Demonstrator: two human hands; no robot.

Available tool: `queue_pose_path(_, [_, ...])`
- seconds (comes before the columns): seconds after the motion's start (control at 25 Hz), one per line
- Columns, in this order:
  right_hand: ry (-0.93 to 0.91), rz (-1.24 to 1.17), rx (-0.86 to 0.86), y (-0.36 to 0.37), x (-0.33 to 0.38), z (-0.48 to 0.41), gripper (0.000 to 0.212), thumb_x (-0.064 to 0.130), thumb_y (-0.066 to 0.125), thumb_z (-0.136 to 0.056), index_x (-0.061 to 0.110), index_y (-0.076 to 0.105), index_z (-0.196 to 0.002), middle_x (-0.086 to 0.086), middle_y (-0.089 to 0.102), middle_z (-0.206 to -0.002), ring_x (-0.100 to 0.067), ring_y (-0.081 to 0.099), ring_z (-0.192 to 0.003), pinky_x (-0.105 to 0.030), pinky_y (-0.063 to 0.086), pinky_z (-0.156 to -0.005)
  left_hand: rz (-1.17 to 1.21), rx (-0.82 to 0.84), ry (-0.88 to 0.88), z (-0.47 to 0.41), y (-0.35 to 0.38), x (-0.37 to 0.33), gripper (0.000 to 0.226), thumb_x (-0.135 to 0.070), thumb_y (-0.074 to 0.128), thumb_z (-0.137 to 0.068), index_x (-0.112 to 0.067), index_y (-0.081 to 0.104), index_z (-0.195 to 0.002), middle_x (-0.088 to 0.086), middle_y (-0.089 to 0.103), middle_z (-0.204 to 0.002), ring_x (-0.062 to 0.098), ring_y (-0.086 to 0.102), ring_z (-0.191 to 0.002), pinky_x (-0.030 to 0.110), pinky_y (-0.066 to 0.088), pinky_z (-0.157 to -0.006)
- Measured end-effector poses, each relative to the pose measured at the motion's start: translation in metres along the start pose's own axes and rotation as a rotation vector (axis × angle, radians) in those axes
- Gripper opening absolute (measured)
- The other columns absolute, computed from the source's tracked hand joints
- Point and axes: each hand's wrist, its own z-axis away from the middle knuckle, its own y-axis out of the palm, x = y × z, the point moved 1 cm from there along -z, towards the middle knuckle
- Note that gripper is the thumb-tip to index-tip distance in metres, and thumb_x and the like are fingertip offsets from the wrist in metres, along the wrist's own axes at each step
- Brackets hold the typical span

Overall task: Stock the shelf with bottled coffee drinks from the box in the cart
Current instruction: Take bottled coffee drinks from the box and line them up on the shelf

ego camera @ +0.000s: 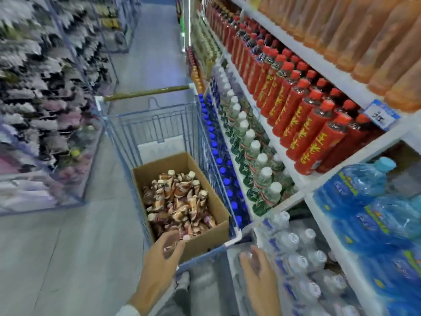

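Blue wire cart [148,124] is holding the cardboard box [205,240] of bottled coffee drinks [180,201]. The left hand [157,265] is hovering at the box's near edge, fingers loosely spread and holding nothing. The right hand [259,277], fingers relaxed together, is hanging beside the water packs [303,258] under the shelf [289,165].

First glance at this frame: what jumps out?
An open cardboard box of jumbled coffee bottles sits in the blue cart, centre frame. Red bottles fill the shelf on the right. At the bottom, the left hand reaches toward the box, the right hand outside the cart.
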Motion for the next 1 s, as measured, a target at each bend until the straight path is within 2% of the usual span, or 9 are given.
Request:
queue_pose_path(0.08, [0.016,0.057,0.05,0.02,0.012,-0.017,0.034,0.048,0.064,-0.094,0.037,0.059,-0.126,0.007,0.059,-0.135,-0.014,0.056,-0.125,-0.039,0.043,-0.111,0.02,-0.034,-0.067,-0.022,-0.007,0.013,0.02,-0.045,0.066,-0.095,-0.041,0.065,-0.115,-0.021,0.07,-0.112,-0.002,0.066,-0.098,0.016,0.051,-0.075])
queue_pose_path(0.16, [0.009,0.099,0.08,0.038,0.023,-0.032,0.027,0.045,0.064,-0.095,0.041,0.057,-0.121,0.008,0.061,-0.131,-0.013,0.057,-0.122,-0.035,0.043,-0.109,0.047,-0.056,-0.132,-0.046,-0.011,0.023,0.011,-0.043,0.067,-0.096,-0.043,0.064,-0.107,-0.018,0.071,-0.11,0.002,0.066,-0.101,0.022,0.05,-0.081])
queue_pose_path(0.36, [0.09,0.204,0.17,0.081,0.049,-0.072,0.036,0.046,0.061,-0.097,0.034,0.056,-0.131,0.01,0.06,-0.134,-0.011,0.054,-0.125,-0.036,0.042,-0.11,0.062,-0.057,-0.244,-0.109,-0.017,0.039,0.006,-0.044,0.066,-0.096,-0.045,0.063,-0.101,-0.017,0.072,-0.107,0.004,0.067,-0.101,0.032,0.056,-0.087])
queue_pose_path(0.48, [0.101,0.283,0.237,0.099,0.071,-0.093,0.041,0.054,0.054,-0.098,0.037,0.053,-0.135,0.017,0.056,-0.136,-0.007,0.052,-0.125,-0.033,0.042,-0.107,0.042,-0.039,-0.271,-0.156,-0.011,0.043,0.026,-0.046,0.066,-0.095,-0.038,0.062,-0.119,-0.016,0.069,-0.115,0.004,0.065,-0.106,0.031,0.052,-0.094])
queue_pose_path(0.6, [0.098,0.295,0.258,0.111,0.087,-0.109,0.043,0.057,0.054,-0.097,0.04,0.051,-0.137,0.022,0.056,-0.134,-0.003,0.052,-0.125,-0.028,0.041,-0.102,0.013,-0.009,-0.298,-0.222,0.009,0.037,0.052,-0.04,0.067,-0.096,-0.019,0.054,-0.142,-0.005,0.064,-0.13,0.016,0.061,-0.121,0.029,0.045,-0.1])
queue_pose_path(0.72, [0.106,0.312,0.292,0.122,0.091,-0.131,0.036,0.056,0.055,-0.097,0.045,0.051,-0.13,0.023,0.058,-0.131,-0.003,0.052,-0.125,-0.031,0.042,-0.107,-0.032,0.007,-0.312,-0.3,0.036,0.035,0.062,-0.033,0.066,-0.097,-0.013,0.044,-0.151,0.005,0.057,-0.144,0.027,0.051,-0.137,0.034,0.041,-0.109])
queue_pose_path(0.8, [0.134,0.31,0.307,0.125,0.089,-0.146,0.033,0.057,0.055,-0.096,0.049,0.049,-0.127,0.025,0.057,-0.131,-0.003,0.052,-0.127,-0.037,0.041,-0.111,-0.16,0.036,-0.298,-0.344,0.054,0.042,0.067,-0.024,0.065,-0.099,-0.01,0.034,-0.157,0.009,0.045,-0.157,0.028,0.041,-0.146,0.04,0.034,-0.119])
queue_pose_path(0.88, [0.154,0.312,0.319,0.126,0.085,-0.16,0.032,0.059,0.055,-0.096,0.051,0.049,-0.126,0.028,0.056,-0.131,-0.003,0.05,-0.128,-0.04,0.041,-0.113,-0.315,0.096,-0.254,-0.381,0.069,0.058,0.067,-0.015,0.064,-0.098,-0.009,0.032,-0.156,0.011,0.04,-0.16,0.029,0.035,-0.149,0.044,0.032,-0.121])
queue_pose_path(1.0, [0.177,0.323,0.343,0.128,0.076,-0.178,0.037,0.061,0.053,-0.095,0.052,0.048,-0.131,0.029,0.055,-0.133,-0.002,0.049,-0.129,-0.041,0.041,-0.113,-0.488,0.204,-0.198,-0.414,0.087,0.088,0.074,-0.016,0.066,-0.097,-0.01,0.027,-0.159,0.01,0.033,-0.164,0.029,0.027,-0.152,0.043,0.027,-0.124])
